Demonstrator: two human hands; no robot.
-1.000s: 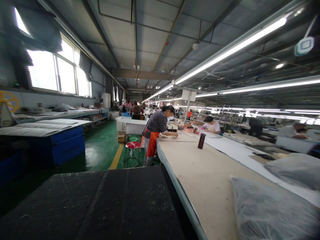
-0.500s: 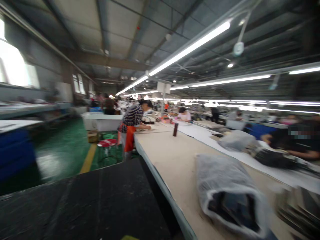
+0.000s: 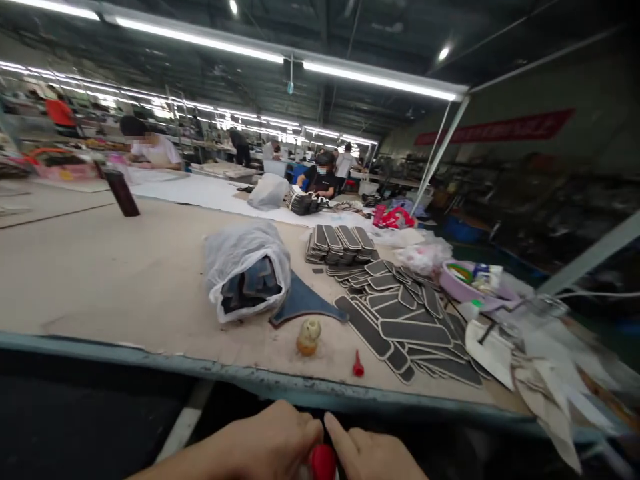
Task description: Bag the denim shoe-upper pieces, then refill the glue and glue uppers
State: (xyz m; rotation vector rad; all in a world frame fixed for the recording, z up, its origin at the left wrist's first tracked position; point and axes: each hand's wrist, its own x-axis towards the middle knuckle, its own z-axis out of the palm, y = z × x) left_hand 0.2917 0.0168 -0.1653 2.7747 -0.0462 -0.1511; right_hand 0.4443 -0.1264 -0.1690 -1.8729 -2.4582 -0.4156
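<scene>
The bottom of the view cuts off our red thing (image 3: 323,463) and the hands cover its sides, so we cannot make out what it is. We have it between them, just outside the near edge of the table (image 3: 150,280): the left hand (image 3: 280,440) is curled around it, while the right hand (image 3: 373,457) lies close beside it, index finger extended, its grip hidden. Half a second ago neither hand showed, and the dark pieces (image 3: 415,331) toward the table's right end were blurred and cut off.
</scene>
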